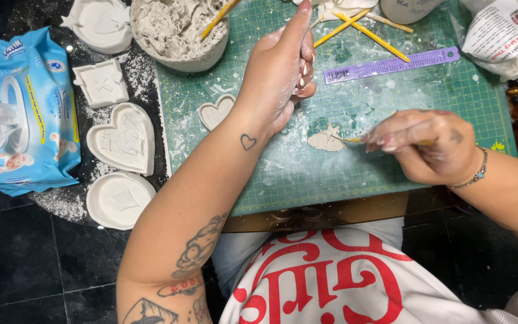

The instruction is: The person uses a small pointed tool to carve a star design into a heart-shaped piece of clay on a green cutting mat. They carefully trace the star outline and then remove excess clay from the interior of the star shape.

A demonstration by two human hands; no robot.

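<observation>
On the green mat (427,114), the right hand (430,147) pinches a yellow stick (355,140), its tip touching the small clay shape (326,140) mid-mat. The left hand (283,69), fingers curled together, hovers above it, beside the clay heart (216,111).

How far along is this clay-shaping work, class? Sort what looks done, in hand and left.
Done: four white moulded pieces, among them a heart dish and a round dish, sit beside the green cutting mat. In hand: the right hand works a thin tool on a small clay shape; the left hand is raised. Left: the bowl of clay remains full.
</observation>
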